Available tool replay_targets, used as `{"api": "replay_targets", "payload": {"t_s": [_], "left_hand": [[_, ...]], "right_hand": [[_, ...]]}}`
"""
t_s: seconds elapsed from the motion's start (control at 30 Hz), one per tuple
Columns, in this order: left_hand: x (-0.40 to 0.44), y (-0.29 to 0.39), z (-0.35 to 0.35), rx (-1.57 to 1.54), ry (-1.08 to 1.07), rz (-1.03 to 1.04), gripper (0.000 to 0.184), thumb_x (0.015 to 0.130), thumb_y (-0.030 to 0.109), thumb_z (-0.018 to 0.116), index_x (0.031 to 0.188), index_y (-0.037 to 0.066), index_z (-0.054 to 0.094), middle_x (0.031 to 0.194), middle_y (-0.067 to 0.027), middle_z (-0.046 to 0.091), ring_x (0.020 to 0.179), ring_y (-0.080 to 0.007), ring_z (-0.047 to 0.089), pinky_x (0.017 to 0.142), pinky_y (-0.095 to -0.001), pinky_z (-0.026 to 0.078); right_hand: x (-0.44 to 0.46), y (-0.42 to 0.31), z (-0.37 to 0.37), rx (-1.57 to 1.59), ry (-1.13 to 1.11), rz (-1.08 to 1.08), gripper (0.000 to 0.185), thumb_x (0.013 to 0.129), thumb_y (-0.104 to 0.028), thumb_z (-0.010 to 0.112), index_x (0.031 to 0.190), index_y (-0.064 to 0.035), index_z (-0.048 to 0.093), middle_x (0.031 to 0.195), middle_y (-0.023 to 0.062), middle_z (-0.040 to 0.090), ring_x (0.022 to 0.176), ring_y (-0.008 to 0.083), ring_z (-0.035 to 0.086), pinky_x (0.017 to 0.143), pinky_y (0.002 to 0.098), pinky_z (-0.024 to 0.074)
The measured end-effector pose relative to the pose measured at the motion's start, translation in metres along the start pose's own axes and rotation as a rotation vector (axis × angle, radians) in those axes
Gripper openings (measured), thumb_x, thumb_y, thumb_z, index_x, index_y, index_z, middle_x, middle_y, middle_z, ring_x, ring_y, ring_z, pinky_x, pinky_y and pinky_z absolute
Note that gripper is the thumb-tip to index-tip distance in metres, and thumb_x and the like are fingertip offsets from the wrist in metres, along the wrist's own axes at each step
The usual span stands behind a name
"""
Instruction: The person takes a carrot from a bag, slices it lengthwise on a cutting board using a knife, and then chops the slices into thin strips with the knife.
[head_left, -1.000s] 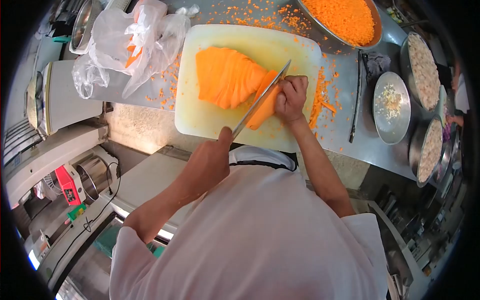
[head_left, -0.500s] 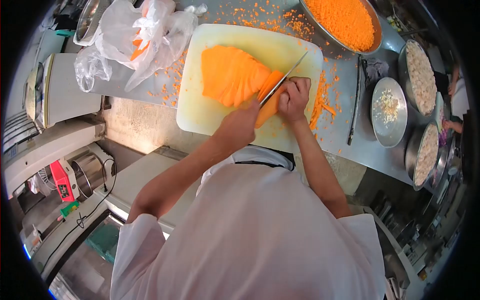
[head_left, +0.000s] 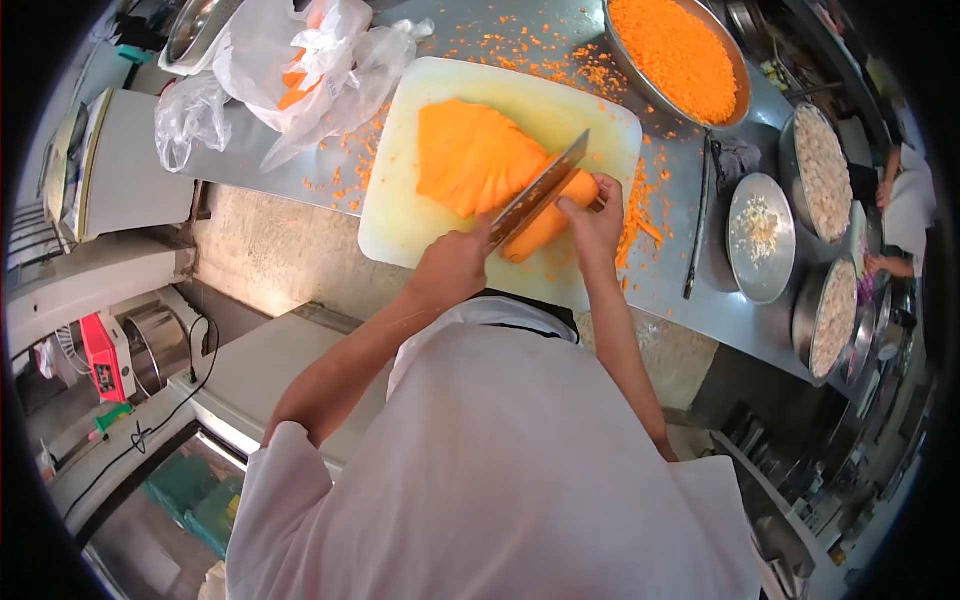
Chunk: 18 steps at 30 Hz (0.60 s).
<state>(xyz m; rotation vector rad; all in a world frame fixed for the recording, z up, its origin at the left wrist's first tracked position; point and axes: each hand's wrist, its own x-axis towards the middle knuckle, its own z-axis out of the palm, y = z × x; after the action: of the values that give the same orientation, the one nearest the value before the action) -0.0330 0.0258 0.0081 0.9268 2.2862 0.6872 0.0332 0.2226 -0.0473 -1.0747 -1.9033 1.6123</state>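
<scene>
Head cam, quick status pls: what's each hand on?

L hand (head_left: pixel 455 262) grips a big knife (head_left: pixel 541 188) by the handle end. R hand (head_left: pixel 600 225) is clamped on the upper-R end of an orange veg chunk (head_left: pixel 537 232), prob. carrot, thumb on top. Hands are apart, w/ blade and chunk b/w them.

Chunk's where, exactly?

On the pale cutting board (head_left: pixel 398 228), R half, lying at a slant. Blade runs right along its L side; can't tell if the edge is in the flesh or just beside it. Fanned orange slices (head_left: pixel 470 158) overlap on the other side of the blade.

So which step?

Slicing, IMO. Looks well along, going by the pile vs. the chunk in hand.

And the next move needs what?

My read: a firm R-hand hold so the chunk doesn't roll, blade lined up for even thickness, fingertips clear of the edge. Main risk's the thumb, v. near the blade.

Anything else nearby?

Metal bowl (head_left: pixel 742 88) of fine orange bits past the board's upper-R corner, plus a plastic bag (head_left: pixel 255 65) w/ orange stuff inside, upper L. Orange crumbs all over the desk (head_left: pixel 720 322) too.
</scene>
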Motion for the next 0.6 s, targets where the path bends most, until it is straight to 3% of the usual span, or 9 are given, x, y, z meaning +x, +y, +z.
{"api": "replay_targets", "payload": {"t_s": [0.07, 0.13, 0.27, 0.33, 0.47, 0.53, 0.6], "left_hand": [[-0.005, -0.008, 0.003, 0.005, 0.009, 0.019, 0.027, 0.08, 0.0, 0.054, 0.103, -0.002, 0.04, 0.067, -0.0277, 0.058, 0.066, -0.0479, 0.058, 0.062, -0.0567, 0.045], [-0.006, -0.009, 0.004, 0.005, 0.029, 0.022, 0.026, 0.08, 0.0, 0.054, 0.102, -0.002, 0.04, 0.067, -0.0279, 0.058, 0.065, -0.0482, 0.058, 0.062, -0.0567, 0.045], [-0.005, -0.001, 0.005, 0.037, -0.006, 0.002, 0.028, 0.075, -0.004, 0.053, 0.1, -0.002, 0.04, 0.066, -0.0278, 0.058, 0.067, -0.048, 0.059, 0.063, -0.0566, 0.046], [-0.003, 0.001, 0.004, 0.054, -0.011, -0.012, 0.031, 0.071, -0.006, 0.052, 0.1, -0.003, 0.04, 0.067, -0.0274, 0.059, 0.068, -0.0474, 0.06, 0.063, -0.0561, 0.047], [-0.008, 0.004, -0.003, 0.025, 0.012, 0.023, 0.032, 0.072, -0.006, 0.052, 0.102, -0.003, 0.041, 0.067, -0.0278, 0.059, 0.067, -0.0478, 0.06, 0.062, -0.0558, 0.047], [-0.009, 0.005, -0.006, 0.001, 0.01, 0.019, 0.032, 0.073, -0.006, 0.051, 0.103, -0.004, 0.041, 0.067, -0.0281, 0.059, 0.067, -0.0479, 0.059, 0.062, -0.0557, 0.047], [-0.01, 0.003, -0.007, -0.019, 0.006, -0.004, 0.027, 0.082, -0.001, 0.053, 0.106, -0.003, 0.041, 0.063, -0.0292, 0.056, 0.067, -0.0493, 0.058, 0.064, -0.0566, 0.044]], "right_hand": [[0.0, 0.001, -0.006, 0.046, 0.016, 0.061, 0.056, 0.066, -0.009, 0.075, 0.115, -0.0022, 0.05, 0.107, 0.0134, 0.05, 0.096, 0.0235, 0.053, 0.082, 0.0347, 0.0465], [-0.001, -0.002, -0.013, -0.126, 0.17, -0.106, 0.054, 0.068, -0.015, 0.076, 0.115, -0.0028, 0.053, 0.105, 0.014, 0.051, 0.096, 0.0237, 0.053, 0.081, 0.0349, 0.0465], [-0.004, -0.024, -0.025, -0.464, 0.105, -0.04, 0.053, 0.07, -0.022, 0.077, 0.115, -0.0034, 0.056, 0.106, 0.0165, 0.051, 0.095, 0.0279, 0.054, 0.081, 0.0378, 0.0467], [0.003, -0.02, -0.019, -0.575, -0.012, -0.14, 0.049, 0.076, -0.027, 0.074, 0.115, -0.0047, 0.058, 0.107, 0.0195, 0.051, 0.093, 0.0337, 0.054, 0.082, 0.0408, 0.0464], [0.008, -0.022, -0.019, -0.637, -0.045, -0.293, 0.044, 0.079, -0.025, 0.072, 0.116, -0.0056, 0.059, 0.108, 0.0198, 0.051, 0.095, 0.0367, 0.053, 0.083, 0.0427, 0.0457], [0.009, -0.019, -0.018, -0.735, -0.032, -0.497, 0.04, 0.082, -0.029, 0.071, 0.112, -0.0057, 0.061, 0.105, 0.0151, 0.054, 0.097, 0.0336, 0.053, 0.087, 0.0414, 0.0437], [0.012, -0.021, -0.016, -0.737, -0.07, -0.447, 0.039, 0.082, -0.029, 0.07, 0.112, -0.0057, 0.061, 0.105, 0.0146, 0.055, 0.099, 0.0336, 0.052, 0.088, 0.0416, 0.043]]}}
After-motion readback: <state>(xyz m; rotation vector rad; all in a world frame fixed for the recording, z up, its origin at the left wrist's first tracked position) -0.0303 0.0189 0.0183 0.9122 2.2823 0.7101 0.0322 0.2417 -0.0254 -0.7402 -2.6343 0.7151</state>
